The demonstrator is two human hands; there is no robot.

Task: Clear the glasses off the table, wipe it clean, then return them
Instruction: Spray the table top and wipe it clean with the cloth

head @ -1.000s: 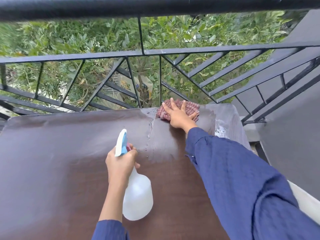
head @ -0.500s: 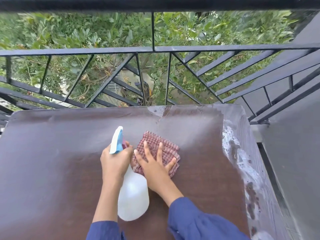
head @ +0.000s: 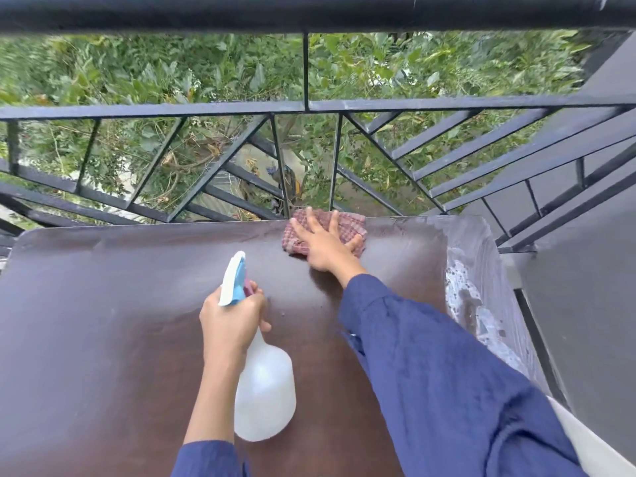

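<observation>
Table (head: pixel 103 339): abuts railing (head: pixel 172 106).
Right hand (head: pixel 325 244): flat on cloth (head: pixel 349 224); overshoot and you lose it through railing.
Left hand (head: pixel 230 321): grips spray bottle (head: pixel 265 394).

A dark brown, glossy rectangular bench (head: pixel 103 339) with rounded corners is seen from above. Its right-hand edge is coated with a whitish soapy film (head: pixel 471 297). A folded red-and-white checked cloth (head: pixel 351 224) is laid flat at the far edge of the bench, right of centre, and is pressed down by the spread fingers of the right hand (head: pixel 323 244). A translucent white plastic spray bottle (head: pixel 265 390) with a white and light blue trigger head is held over the middle of the bench. It is gripped at the neck by the left hand (head: pixel 230 321), with the nozzle pointed toward the far edge.
</observation>
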